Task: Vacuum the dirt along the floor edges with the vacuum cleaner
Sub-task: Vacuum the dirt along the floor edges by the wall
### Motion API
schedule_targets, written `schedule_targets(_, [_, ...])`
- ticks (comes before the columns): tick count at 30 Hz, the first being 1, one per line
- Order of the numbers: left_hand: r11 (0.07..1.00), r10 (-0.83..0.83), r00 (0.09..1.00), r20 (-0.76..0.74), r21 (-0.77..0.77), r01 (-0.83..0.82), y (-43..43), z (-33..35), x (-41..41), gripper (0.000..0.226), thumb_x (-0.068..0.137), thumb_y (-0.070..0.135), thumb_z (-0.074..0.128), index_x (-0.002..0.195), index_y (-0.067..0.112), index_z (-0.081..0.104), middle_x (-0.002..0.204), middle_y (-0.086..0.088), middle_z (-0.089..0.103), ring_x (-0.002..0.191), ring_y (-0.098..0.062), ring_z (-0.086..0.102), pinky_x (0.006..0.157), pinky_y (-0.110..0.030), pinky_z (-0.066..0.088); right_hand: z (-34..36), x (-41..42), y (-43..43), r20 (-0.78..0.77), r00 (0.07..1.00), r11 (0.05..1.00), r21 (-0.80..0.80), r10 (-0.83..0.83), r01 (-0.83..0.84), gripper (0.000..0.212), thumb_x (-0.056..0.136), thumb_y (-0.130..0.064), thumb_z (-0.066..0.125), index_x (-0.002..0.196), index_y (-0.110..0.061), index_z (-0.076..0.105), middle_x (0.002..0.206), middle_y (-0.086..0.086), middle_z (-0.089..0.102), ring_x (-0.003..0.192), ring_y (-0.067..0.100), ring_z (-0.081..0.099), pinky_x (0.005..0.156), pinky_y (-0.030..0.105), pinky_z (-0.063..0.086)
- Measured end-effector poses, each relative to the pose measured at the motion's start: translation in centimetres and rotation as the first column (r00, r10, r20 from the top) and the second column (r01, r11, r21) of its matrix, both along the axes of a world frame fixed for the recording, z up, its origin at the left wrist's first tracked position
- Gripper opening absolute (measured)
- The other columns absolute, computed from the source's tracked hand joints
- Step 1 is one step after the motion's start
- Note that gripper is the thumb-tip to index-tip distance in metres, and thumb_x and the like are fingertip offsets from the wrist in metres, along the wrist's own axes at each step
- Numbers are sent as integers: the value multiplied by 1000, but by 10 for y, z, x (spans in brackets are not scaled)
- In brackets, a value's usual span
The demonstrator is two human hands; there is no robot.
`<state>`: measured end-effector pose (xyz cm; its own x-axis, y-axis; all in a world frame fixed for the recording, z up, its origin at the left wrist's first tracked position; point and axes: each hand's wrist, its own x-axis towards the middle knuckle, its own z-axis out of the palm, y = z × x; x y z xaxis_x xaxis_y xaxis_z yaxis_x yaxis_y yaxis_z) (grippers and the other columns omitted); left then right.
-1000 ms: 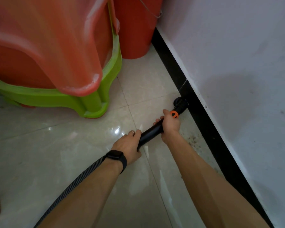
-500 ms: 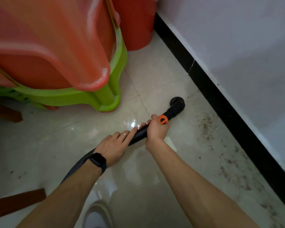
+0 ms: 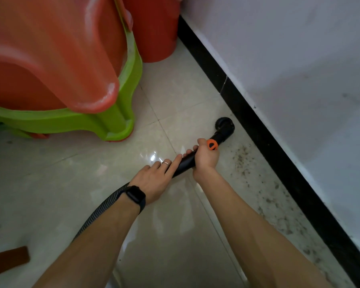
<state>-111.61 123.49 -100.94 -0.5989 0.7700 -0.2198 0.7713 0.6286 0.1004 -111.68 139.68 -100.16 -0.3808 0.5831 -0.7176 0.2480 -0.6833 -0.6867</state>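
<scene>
- Floor and wall: a glossy pale tiled floor (image 3: 71, 183) meets a white wall (image 3: 289, 59) along a black skirting board (image 3: 268, 129), which runs diagonally from top centre to bottom right.
- Dirt: dark specks of dirt (image 3: 279, 204) lie scattered on the tiles in a band beside the skirting board, to the right of the right forearm.
- Vacuum cleaner wand (image 3: 185, 165): a black tube angled from centre toward the skirting board. An orange collar (image 3: 212, 144) sits just behind its round black nozzle (image 3: 224, 124). The nozzle is down at the floor, near the skirting board and at the far end of the dirt band.
- Ribbed hose (image 3: 96, 215): it leaves the rear of the wand, passes under the left wrist and runs off toward the lower left.
- Right hand (image 3: 206, 159): it is clenched round the wand just behind the orange collar, fingers wrapped over the tube.
- Left hand (image 3: 154, 181): it rests on the rear of the wand with its fingers nearly straight along the tube. The thumb is hidden, so a grip from below cannot be confirmed. It wears a ring (image 3: 166, 162) on one finger and a black watch (image 3: 134, 197) at the wrist.
- Red bucket (image 3: 154, 28): it stands on the floor in the corner, close to the skirting board. Its rim and interior are cut off by the frame, so its contents cannot be told.
- Stacked stools: an orange stool (image 3: 50, 59) is nested over a green stool (image 3: 112, 121) at upper left, just beside the bucket.
- Brown wooden piece (image 3: 7, 259): it lies on the tiles at the lower left edge.
</scene>
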Motion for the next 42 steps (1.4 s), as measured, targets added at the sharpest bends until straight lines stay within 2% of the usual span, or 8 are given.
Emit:
schedule_targets(15, [997, 32, 999, 0, 64, -32, 39, -10, -3, 103, 92, 3, 45, 134, 23, -47, 146, -7, 32, 113, -29, 48, 81, -38, 46, -9, -13, 35, 46, 999, 996, 86, -4, 0, 16, 96, -17, 64, 107, -6, 58, 74, 5, 61, 49, 17, 61, 70, 42, 61])
schedule_targets(19, [988, 133, 986, 99, 69, -140, 45, -8, -6, 109, 86, 1, 53, 146, 30, -33, 144, -7, 31, 110, -28, 48, 76, -36, 45, -13, -18, 36, 92, 996, 989, 147, 5, -19, 35, 97, -24, 64, 124, -3, 54, 74, 4, 65, 49, 13, 66, 62, 35, 61])
schedule_targets(22, [970, 187, 960, 209, 116, -214, 44, -7, -12, 113, 81, 1, 58, 146, 39, -26, 130, -5, 39, 99, -24, 48, 70, -33, 45, -10, -27, 36, 94, 995, 985, 166, 34, -49, 42, 98, -27, 64, 130, -3, 50, 59, -1, 67, 46, 11, 66, 52, 28, 55])
schedule_targets(24, [948, 226, 928, 294, 152, -279, 44, -5, -20, 113, 77, 3, 61, 148, 42, -18, 120, -4, 44, 90, -22, 47, 67, -33, 43, -5, -38, 36, 57, 996, 986, 147, 73, -80, 45, 98, -24, 65, 133, -1, 49, 48, -5, 64, 48, 13, 67, 58, 33, 60])
schedule_targets(28, [893, 308, 845, 438, 173, -415, 49, -5, -33, 105, 72, 8, 65, 145, 45, 0, 115, -2, 49, 86, -20, 50, 69, -32, 45, 8, -57, 41, -70, 990, 990, 77, 123, -117, 42, 101, -13, 65, 136, 0, 46, 90, 11, 65, 57, 17, 73, 56, 36, 61])
schedule_targets(30, [880, 325, 826, 460, 172, -443, 52, -5, -34, 100, 71, 8, 67, 143, 44, 7, 113, -2, 51, 83, -20, 51, 68, -34, 48, 10, -63, 43, -76, 990, 991, 76, 117, -112, 39, 100, -11, 64, 134, -1, 47, 91, 11, 61, 50, 13, 67, 52, 31, 58])
schedule_targets(36, [931, 245, 881, 405, 156, -331, 42, 4, -27, 97, 69, 13, 65, 144, 40, 10, 116, 0, 51, 85, -20, 52, 64, -36, 49, 4, -54, 39, -1, 1000, 998, 53, 19, -19, 36, 96, -11, 62, 129, -7, 49, 69, 7, 59, 40, 13, 57, 50, 29, 53])
schedule_targets(42, [990, 127, 953, 277, 31, -141, 1, 17, -24, 98, 72, 21, 61, 146, 37, -1, 127, 0, 49, 101, -24, 56, 70, -39, 52, -1, -26, 5, -42, 991, 991, -57, -128, 125, 39, 93, -6, 63, 129, -4, 49, 71, 7, 56, 38, 12, 54, 47, 28, 51])
